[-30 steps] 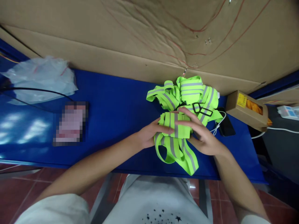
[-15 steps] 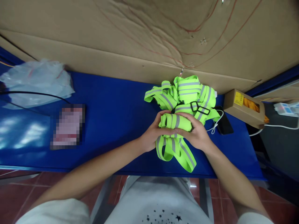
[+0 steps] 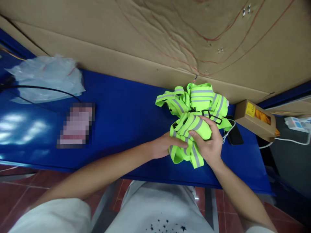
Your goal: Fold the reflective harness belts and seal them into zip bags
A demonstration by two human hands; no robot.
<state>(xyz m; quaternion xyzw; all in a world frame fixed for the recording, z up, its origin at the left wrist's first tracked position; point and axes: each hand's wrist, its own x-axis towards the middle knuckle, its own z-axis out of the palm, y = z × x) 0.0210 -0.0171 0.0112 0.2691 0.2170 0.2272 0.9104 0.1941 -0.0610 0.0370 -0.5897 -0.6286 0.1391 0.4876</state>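
Between my two hands is a rolled bundle of neon-green reflective strap with grey stripes, held above the blue table. Loops of the same strap hang below the roll. My left hand is closed on the lower left part, its thumb lying across the strap. Around the right end of the roll, my right hand is wrapped with the thumb on top. Just beyond lies a pile of more green reflective straps with black buckles. Some of my fingers are hidden behind the bundle.
A black phone with a white cable lies right of the pile. Beside it stands an open cardboard box holding something orange. Clear plastic bags and a blurred pinkish item are on the left. A cardboard wall backs the blue table.
The roll has tilted, its right end turning down toward the right. My left hand has moved lower on the bundle, onto the loose strap. The whole view has shifted slightly.
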